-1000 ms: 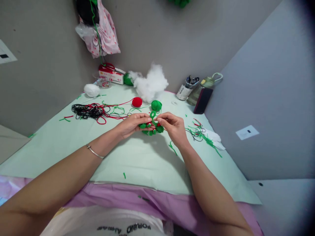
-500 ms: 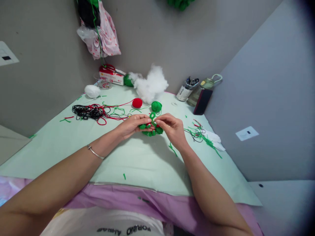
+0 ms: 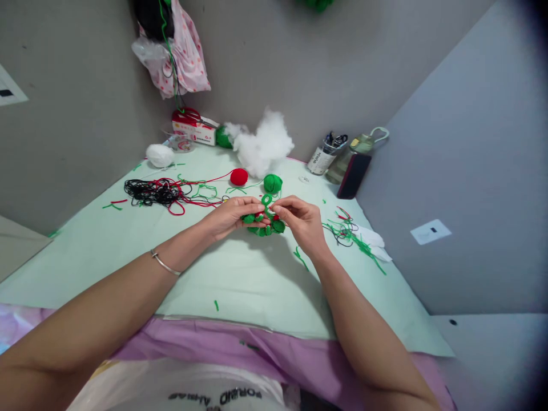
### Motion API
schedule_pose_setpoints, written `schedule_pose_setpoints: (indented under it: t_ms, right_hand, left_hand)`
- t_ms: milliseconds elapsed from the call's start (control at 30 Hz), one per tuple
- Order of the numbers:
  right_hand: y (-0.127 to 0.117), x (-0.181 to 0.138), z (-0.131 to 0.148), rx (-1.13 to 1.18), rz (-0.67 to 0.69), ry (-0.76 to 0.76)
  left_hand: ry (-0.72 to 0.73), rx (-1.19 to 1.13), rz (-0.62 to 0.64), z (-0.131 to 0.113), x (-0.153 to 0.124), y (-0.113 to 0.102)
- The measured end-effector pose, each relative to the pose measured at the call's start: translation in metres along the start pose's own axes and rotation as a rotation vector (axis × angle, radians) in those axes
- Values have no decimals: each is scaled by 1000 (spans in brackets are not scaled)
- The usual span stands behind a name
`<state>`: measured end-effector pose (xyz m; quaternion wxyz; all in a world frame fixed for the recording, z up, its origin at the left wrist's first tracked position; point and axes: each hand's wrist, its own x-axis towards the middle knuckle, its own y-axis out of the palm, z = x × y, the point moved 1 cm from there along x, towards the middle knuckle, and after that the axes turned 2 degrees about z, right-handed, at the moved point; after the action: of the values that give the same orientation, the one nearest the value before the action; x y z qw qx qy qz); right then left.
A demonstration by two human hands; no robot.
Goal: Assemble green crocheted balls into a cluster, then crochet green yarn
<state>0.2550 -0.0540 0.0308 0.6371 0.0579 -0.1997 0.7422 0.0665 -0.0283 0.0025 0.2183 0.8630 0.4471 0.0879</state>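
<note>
Over the middle of the table, my left hand (image 3: 234, 217) is closed on a green and red crocheted piece (image 3: 278, 226) with small bits of white. A small green ring (image 3: 267, 200) stands up from its top, between my two hands. My right hand (image 3: 302, 221) is closed in a pinch at the right of that ring, thumb against forefinger. What lies between those fingertips is too small to make out. Just behind my hands sit a green yarn ball (image 3: 273, 184) and a red yarn ball (image 3: 238, 177).
Tangled black yarn (image 3: 154, 192) lies to the left, near a white yarn ball (image 3: 160, 155). White stuffing (image 3: 266, 145), a box (image 3: 194, 132) with scissors (image 3: 192, 116), a pen cup (image 3: 321, 160), a bottle (image 3: 342, 162) and a phone (image 3: 354, 176) line the back. Yarn scraps (image 3: 362, 242) lie right.
My right hand has shifted slightly right, its fingertips a little farther from the left hand. The left hand keeps its hold on the crocheted piece. The camera view has moved slightly.
</note>
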Motion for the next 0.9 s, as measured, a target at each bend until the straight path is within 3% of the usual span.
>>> schedule_pose_setpoints:
  t_ms: [367, 900]
  right_hand:
    - [0, -1, 2, -76, 19, -56]
    - [6, -6, -7, -701, -5, -389]
  left_hand:
    - [-8, 15, -19, 0, 0, 0]
    - [2, -68, -78, 1, -2, 11]
